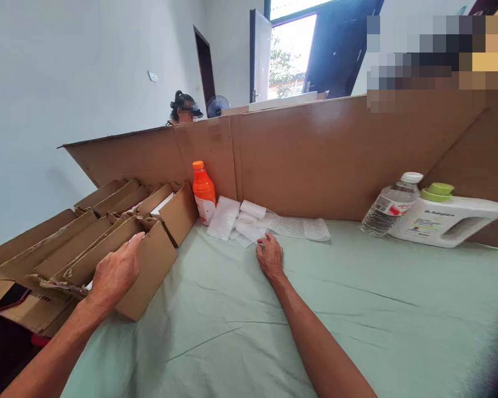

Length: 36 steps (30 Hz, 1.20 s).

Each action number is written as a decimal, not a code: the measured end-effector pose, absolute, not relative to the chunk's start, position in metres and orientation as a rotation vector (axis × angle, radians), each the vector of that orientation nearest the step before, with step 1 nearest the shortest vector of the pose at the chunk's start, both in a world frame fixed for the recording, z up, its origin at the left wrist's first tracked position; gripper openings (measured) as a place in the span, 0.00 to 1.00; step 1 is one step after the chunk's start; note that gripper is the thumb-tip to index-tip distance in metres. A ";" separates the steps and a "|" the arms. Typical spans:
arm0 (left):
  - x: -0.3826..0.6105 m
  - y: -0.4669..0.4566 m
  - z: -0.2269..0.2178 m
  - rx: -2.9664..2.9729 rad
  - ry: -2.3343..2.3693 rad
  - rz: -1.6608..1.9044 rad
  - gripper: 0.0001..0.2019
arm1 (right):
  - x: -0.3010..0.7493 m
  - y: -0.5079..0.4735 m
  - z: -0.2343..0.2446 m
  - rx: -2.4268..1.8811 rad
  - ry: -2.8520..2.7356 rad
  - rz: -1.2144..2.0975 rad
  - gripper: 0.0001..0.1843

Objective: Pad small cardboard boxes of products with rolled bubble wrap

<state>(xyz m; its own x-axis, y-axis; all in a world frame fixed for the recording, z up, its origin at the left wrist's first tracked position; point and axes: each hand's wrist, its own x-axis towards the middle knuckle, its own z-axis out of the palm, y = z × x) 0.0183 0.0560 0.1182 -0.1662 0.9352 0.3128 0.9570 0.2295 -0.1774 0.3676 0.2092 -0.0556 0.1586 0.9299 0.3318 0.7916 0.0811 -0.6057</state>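
Observation:
My left hand [117, 275] reaches over the near compartment of a divided cardboard box [153, 271]. One digit lies along the box's top edge; the other fingers are hidden, so whether they hold anything does not show. A bit of something white [89, 286] peeks out beside the wrist. On the green cloth [216, 309] rests my right hand [270, 256], fingers loosely bent and slightly apart, with nothing visible in them. Just beyond its fingertips is a loose pile of clear bubble-wrap pouches [223, 218], together with a longer bubble-wrap strip [299, 226].
An orange bottle [204, 193] stands behind the pouches. To the right, a clear water bottle [392, 204] leans by a white jug [448, 221] with a green cap. A tall cardboard panel [299, 160] walls off the back; a person [185, 108] is beyond it.

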 end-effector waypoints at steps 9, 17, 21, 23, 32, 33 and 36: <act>0.064 -0.007 0.115 -2.485 -1.290 -0.701 0.26 | 0.370 0.221 -0.065 -1.657 -1.542 0.298 0.16; 0.084 -0.044 0.129 -2.563 -1.235 -1.345 0.27 | 0.371 0.225 -0.076 -1.600 -1.496 0.367 0.16; 0.059 -0.050 0.088 -2.194 -1.688 -1.770 0.27 | 0.370 0.222 -0.077 -1.566 -1.447 0.393 0.14; 0.054 -0.050 0.058 -2.161 -1.988 -1.790 0.29 | 0.369 0.221 -0.074 -1.536 -1.425 0.404 0.13; 0.076 -0.032 -0.025 -2.503 -2.341 -1.923 0.33 | 0.404 0.174 0.012 -1.344 -1.354 0.349 0.15; 0.078 -0.031 -0.029 -2.491 -2.362 -1.951 0.31 | 0.413 0.153 0.033 -1.308 -1.378 0.333 0.15; 0.086 -0.032 -0.042 -2.458 -2.455 -2.104 0.27 | 0.425 0.075 0.103 -1.158 -1.636 0.250 0.11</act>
